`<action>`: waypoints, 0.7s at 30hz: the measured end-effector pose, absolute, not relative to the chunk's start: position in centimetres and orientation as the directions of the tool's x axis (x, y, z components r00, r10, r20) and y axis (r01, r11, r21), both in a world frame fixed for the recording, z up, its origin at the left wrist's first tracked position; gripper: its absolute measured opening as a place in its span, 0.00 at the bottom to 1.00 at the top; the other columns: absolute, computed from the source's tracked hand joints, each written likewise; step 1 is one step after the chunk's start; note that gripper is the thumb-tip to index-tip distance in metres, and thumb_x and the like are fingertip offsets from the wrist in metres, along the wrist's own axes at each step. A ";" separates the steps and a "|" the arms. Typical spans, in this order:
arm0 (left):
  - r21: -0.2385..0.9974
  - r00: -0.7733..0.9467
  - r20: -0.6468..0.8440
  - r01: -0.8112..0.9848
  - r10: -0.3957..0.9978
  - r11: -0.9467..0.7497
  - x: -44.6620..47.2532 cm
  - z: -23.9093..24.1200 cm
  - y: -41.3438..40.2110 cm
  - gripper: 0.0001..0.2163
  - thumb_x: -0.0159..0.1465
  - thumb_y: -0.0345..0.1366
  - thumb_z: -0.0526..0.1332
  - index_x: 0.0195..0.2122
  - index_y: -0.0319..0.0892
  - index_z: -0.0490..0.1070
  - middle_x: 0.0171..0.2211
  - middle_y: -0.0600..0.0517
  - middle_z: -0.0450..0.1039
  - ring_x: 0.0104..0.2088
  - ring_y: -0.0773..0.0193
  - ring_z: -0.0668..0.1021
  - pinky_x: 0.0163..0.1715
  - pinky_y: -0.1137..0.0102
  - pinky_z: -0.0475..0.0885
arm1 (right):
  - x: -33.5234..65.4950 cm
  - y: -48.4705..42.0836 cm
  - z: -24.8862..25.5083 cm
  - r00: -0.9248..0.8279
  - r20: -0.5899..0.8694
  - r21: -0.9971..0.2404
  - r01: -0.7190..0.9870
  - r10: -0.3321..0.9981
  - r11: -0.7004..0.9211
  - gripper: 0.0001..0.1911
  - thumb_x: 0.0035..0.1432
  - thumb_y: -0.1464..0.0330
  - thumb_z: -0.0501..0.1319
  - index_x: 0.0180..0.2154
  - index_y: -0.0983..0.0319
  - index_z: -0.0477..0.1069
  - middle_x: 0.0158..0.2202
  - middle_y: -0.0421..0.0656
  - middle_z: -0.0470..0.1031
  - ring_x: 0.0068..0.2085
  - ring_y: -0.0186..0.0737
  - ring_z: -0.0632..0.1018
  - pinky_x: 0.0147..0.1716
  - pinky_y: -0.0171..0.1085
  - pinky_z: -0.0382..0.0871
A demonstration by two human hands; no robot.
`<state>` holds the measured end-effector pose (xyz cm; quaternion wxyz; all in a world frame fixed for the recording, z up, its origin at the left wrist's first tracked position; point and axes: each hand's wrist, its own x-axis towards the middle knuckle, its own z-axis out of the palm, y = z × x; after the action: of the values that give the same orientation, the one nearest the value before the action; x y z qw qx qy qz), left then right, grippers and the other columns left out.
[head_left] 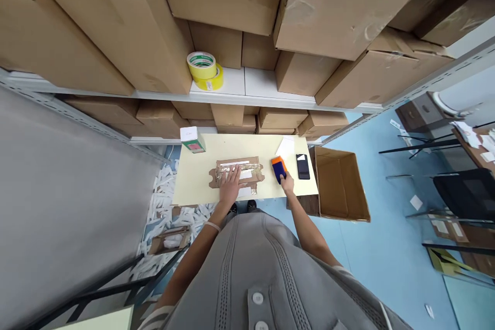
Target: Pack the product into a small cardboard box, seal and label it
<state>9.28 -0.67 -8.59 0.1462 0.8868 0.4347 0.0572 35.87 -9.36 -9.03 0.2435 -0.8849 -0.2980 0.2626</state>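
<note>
My left hand (231, 184) lies flat, fingers stretched out, on a flattened brown cardboard package (253, 165) with shiny clear tape and white paper on it. Its ends have cut-out tabs. My right hand (287, 183) is closed around the near end of an orange and dark-blue block-shaped object (278, 167), whose exact kind I cannot make out. It is at the right part of the pale yellow table (193, 180). Just right of that hand lies a black phone (302, 166).
A white and green box (192, 139) stands at the table's back left. White paper (285, 146) lies at the back right. Yellow tape rolls (204, 69) sit on a shelf (255, 81) of cartons. An open carton (342, 183) stands right; paper scraps (158, 206) litter the left floor.
</note>
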 end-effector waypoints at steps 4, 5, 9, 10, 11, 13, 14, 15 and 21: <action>0.323 0.618 -0.027 0.749 0.786 -0.578 9.3 -8.8 -0.6 0.31 0.70 0.41 0.49 0.71 0.43 0.39 0.71 0.51 0.42 0.71 0.55 0.46 0.69 0.52 0.38 | 36.3 -7.4 -5.9 0.582 -0.232 -0.771 0.379 0.779 -0.512 0.18 0.58 0.53 0.51 0.34 0.60 0.67 0.33 0.42 0.73 0.35 0.41 0.72 0.35 0.34 0.65; 0.336 0.621 -0.022 0.743 0.784 -0.579 9.3 -8.9 -0.6 0.31 0.69 0.41 0.49 0.71 0.43 0.39 0.71 0.50 0.42 0.71 0.54 0.47 0.69 0.52 0.38 | 36.0 -6.4 -5.1 0.543 -0.193 -0.830 0.353 0.817 -0.431 0.19 0.57 0.50 0.52 0.30 0.59 0.65 0.29 0.40 0.71 0.32 0.39 0.70 0.33 0.33 0.64; 0.400 0.624 -0.001 0.716 0.781 -0.572 9.2 -9.3 -0.5 0.31 0.69 0.42 0.50 0.71 0.40 0.42 0.70 0.48 0.44 0.71 0.53 0.48 0.69 0.52 0.38 | 33.3 -1.4 -2.8 0.495 -0.092 -0.915 0.301 0.864 -0.270 0.28 0.56 0.43 0.52 0.20 0.58 0.51 0.19 0.35 0.53 0.25 0.33 0.57 0.24 0.33 0.53; 0.422 0.623 0.001 0.709 0.783 -0.565 9.1 -9.3 -0.5 0.31 0.68 0.41 0.51 0.71 0.40 0.44 0.70 0.47 0.45 0.71 0.53 0.48 0.69 0.53 0.39 | 32.6 -0.3 -2.5 0.498 -0.091 -0.906 0.319 0.863 -0.280 0.30 0.55 0.42 0.52 0.19 0.57 0.48 0.19 0.35 0.50 0.24 0.32 0.55 0.23 0.34 0.50; 0.450 0.619 0.002 0.701 0.785 -0.554 9.1 -9.3 -0.5 0.31 0.68 0.41 0.51 0.71 0.40 0.46 0.70 0.47 0.47 0.71 0.53 0.49 0.69 0.53 0.39 | 31.9 0.6 -2.3 0.495 -0.090 -0.893 0.344 0.864 -0.290 0.31 0.55 0.41 0.53 0.19 0.57 0.46 0.18 0.35 0.47 0.24 0.31 0.53 0.23 0.34 0.48; 0.532 0.609 -0.004 0.673 0.793 -0.514 9.0 -9.1 -0.4 0.30 0.67 0.40 0.53 0.69 0.41 0.51 0.69 0.46 0.51 0.70 0.53 0.50 0.69 0.53 0.39 | 31.1 1.9 -2.2 0.464 -0.083 -0.867 0.403 0.882 -0.294 0.32 0.54 0.40 0.53 0.18 0.57 0.44 0.18 0.35 0.45 0.24 0.31 0.51 0.22 0.35 0.45; 0.593 0.595 -0.010 0.651 0.803 -0.474 8.9 -9.0 -0.2 0.29 0.67 0.40 0.53 0.69 0.42 0.54 0.68 0.46 0.53 0.70 0.53 0.51 0.69 0.53 0.40 | 31.0 2.2 -2.2 0.441 -0.079 -0.856 0.430 0.894 -0.287 0.33 0.54 0.40 0.53 0.18 0.57 0.44 0.18 0.35 0.44 0.23 0.31 0.50 0.22 0.35 0.45; 0.668 0.567 -0.020 0.620 0.823 -0.411 8.9 -8.7 0.0 0.27 0.67 0.40 0.53 0.68 0.43 0.56 0.68 0.46 0.55 0.70 0.54 0.52 0.69 0.53 0.42 | 30.9 2.5 -2.2 0.415 -0.076 -0.847 0.452 0.906 -0.278 0.33 0.54 0.40 0.52 0.17 0.57 0.44 0.18 0.35 0.44 0.23 0.30 0.50 0.22 0.35 0.45; 0.950 0.283 -0.282 -0.049 0.917 0.307 9.5 -6.1 2.3 0.20 0.68 0.45 0.52 0.56 0.44 0.71 0.59 0.46 0.70 0.61 0.56 0.70 0.62 0.59 0.63 | 31.5 2.7 -2.2 0.331 -0.064 -0.800 0.547 0.941 -0.247 0.32 0.54 0.39 0.50 0.17 0.57 0.43 0.18 0.35 0.44 0.23 0.31 0.51 0.22 0.35 0.47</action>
<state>9.47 2.30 -6.11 0.6561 0.4594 0.4723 0.3680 31.47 2.69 -2.19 0.3490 -0.7374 -0.5048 0.2822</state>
